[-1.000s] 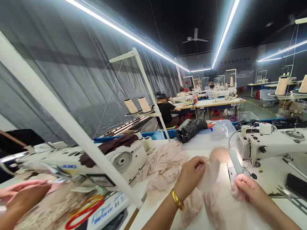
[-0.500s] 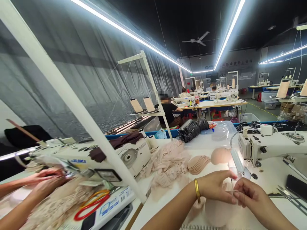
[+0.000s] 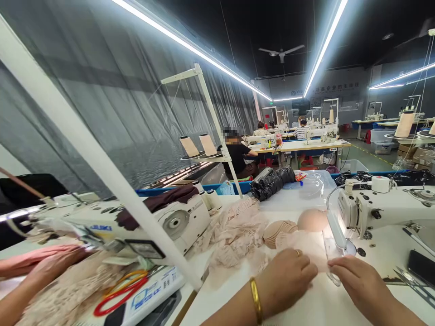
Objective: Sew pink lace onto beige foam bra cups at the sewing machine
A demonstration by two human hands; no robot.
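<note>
Sheer, pale-pink fabric (image 3: pixel 301 242) is best kept flat and lightly tensioned. It looks thin and soft, spread on the smooth white surface (image 3: pixel 212 290) beside the white metal sewing machine (image 3: pixel 397 208). The left hand (image 3: pixel 287 280) is curled, the right hand (image 3: pixel 360 278) narrow; grip cannot be told.

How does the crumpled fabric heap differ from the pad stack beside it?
The fabric heap lies rumpled; the pad stack is layered in overlapping curves. The fabric heap spreads wide, while the pad stack is compact. Both are pinkish beige.
</note>
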